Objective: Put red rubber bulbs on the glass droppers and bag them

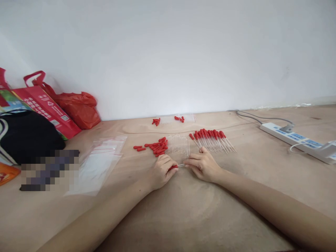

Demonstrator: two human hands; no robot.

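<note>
My left hand [164,171] is closed around a red rubber bulb [173,167], most of it hidden by the fingers. A thin clear dropper tube [181,165] spans the gap between my hands, one end at the bulb and the other pinched by my right hand [203,165]. Just beyond my left hand lies a heap of loose red bulbs [159,146]. Beside the heap, a row of bare clear tubes [178,144] lies on the table. Past my right hand are several droppers with red bulbs [211,138] fitted on their tubes, laid side by side.
Clear zip bags [99,164] lie at left, near a pixelated dark object [49,170]. Behind them sit a black bag [31,134], a red plastic bag [81,108] and a printed carrier bag [49,108]. Filled bags [168,119] lie by the wall. A power strip [296,140] is at right.
</note>
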